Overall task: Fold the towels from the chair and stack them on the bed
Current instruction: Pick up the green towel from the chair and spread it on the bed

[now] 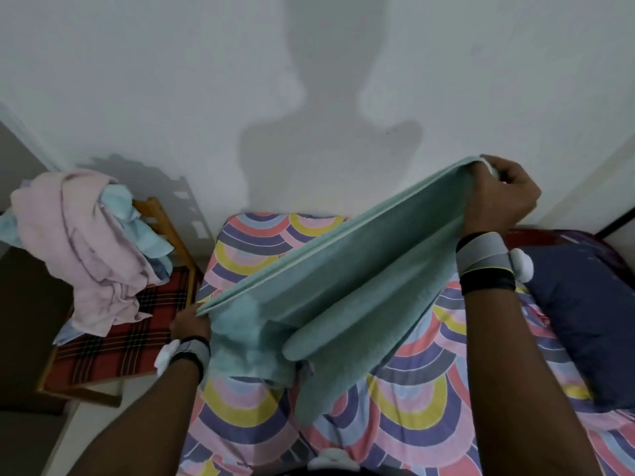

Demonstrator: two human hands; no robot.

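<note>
We pinch the green towel [343, 269] taut, left hand [190, 322] and right hand [498, 194] gripping opposite ends, aligning edges above the bed [412, 407].

Plain white wall [137, 63] across the back, with a big soft shadow [330, 125] of a person cast on it, so the light's coming from behind. There's a dark panel [20, 156] at the far left edge, and a pale strip of floor [37, 438] down in the bottom left corner.
</note>
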